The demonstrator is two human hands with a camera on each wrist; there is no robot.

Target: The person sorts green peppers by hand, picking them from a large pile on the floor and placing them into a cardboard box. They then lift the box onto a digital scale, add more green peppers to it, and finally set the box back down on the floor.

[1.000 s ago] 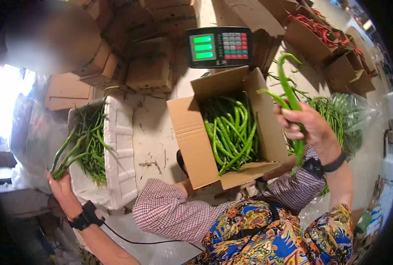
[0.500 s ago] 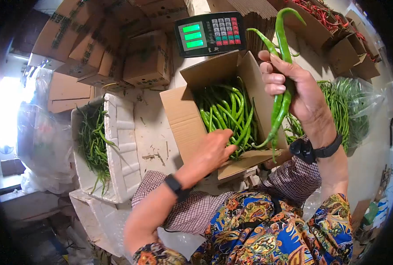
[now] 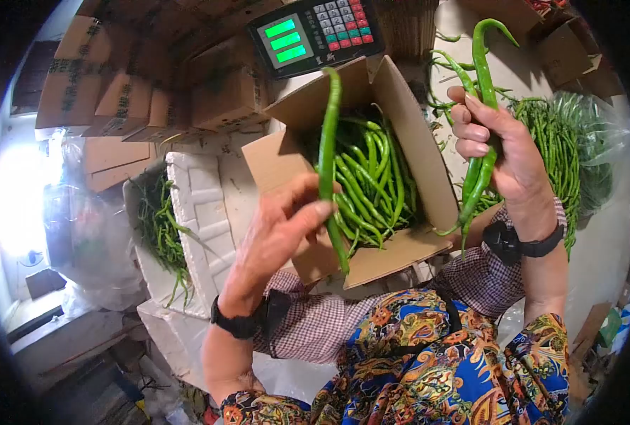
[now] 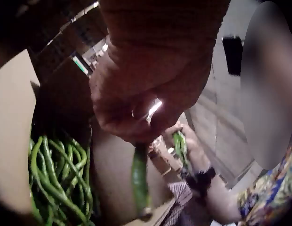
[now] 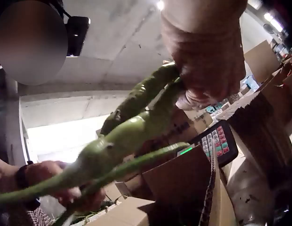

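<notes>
In the head view my left hand pinches one long green chili pepper upright at the left side of an open cardboard box. The lower end of that pepper hangs below the fingers in the left wrist view. Several green chili peppers lie heaped inside the box. Raised to the right of the box, my right hand grips a small bunch of green chili peppers, their curved tips rising above the fist. In the right wrist view the bunch stretches across the foreground.
A scale display with green lit screens stands behind the box. To the left is a white foam crate with thinner green peppers. More long green peppers lie in clear plastic at right. Stacked cartons fill the back left.
My left hand went from the foam crate's peppers into the box, then lifted out to the left with one pepper. The right hand keeps its bunch and has risen slightly.
</notes>
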